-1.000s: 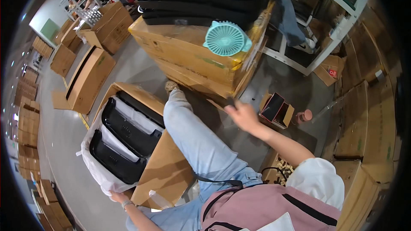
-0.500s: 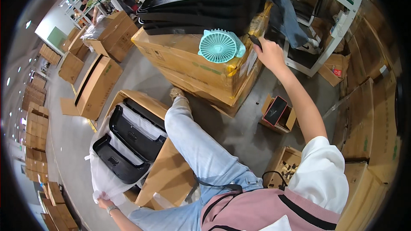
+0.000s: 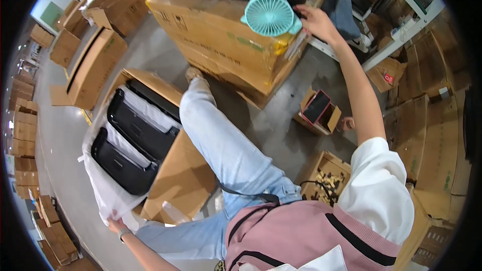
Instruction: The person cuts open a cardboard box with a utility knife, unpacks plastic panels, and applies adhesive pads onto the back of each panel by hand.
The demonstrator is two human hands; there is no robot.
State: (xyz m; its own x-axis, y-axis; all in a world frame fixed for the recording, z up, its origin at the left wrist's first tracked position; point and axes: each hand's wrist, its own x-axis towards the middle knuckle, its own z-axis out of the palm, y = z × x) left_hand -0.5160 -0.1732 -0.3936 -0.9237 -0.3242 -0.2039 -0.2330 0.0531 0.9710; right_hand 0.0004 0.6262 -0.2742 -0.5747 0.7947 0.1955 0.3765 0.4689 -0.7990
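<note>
Hands apart: right hand [image 3: 316, 22] reaches by teal fan [image 3: 271, 15] on big carton [image 3: 221, 45], grip unclear; left hand [image 3: 116, 225] pinches white plastic bag [image 3: 103, 190] w/ black trays [image 3: 133, 140].

Bare grey floor [image 3: 281, 125] open between stacked cartons [image 3: 221, 45], small open box [image 3: 319, 113], teal fan [image 3: 271, 14] crowding carton top

I see a grey concrete floor [image 3: 150, 55] crowded with stacked cardboard boxes [image 3: 22, 135], and white metal shelving [image 3: 401, 25] at upper right.
</note>
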